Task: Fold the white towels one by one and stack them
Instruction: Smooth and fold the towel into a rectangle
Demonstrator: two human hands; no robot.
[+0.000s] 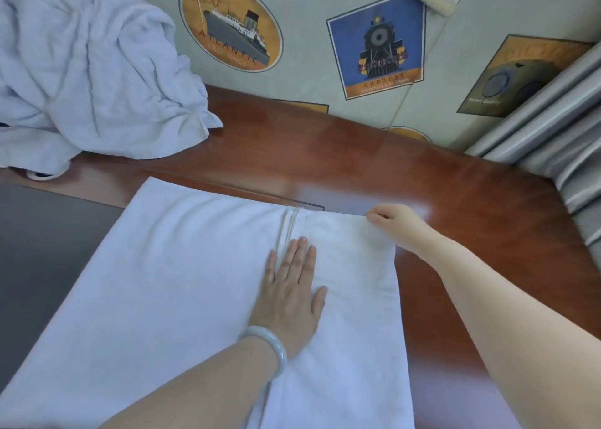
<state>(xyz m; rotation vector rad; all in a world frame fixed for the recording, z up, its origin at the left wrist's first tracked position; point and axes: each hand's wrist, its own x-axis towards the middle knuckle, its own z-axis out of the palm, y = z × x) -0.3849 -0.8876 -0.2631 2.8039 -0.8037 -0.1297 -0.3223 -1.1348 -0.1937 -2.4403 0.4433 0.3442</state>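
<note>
Pressure from the left hand [291, 285], fingers straight and together, pins the white rectangular cloth towel [162, 282] flat on the glossy brown wooden table [357, 155]. The right hand [387, 222], fingers curled, pinches its far corner, probably to square the fold.

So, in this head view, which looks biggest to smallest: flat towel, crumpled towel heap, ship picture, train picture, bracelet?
1. flat towel, though it is nearest the camera
2. crumpled towel heap
3. ship picture and train picture, too alike to rank
4. bracelet
</note>
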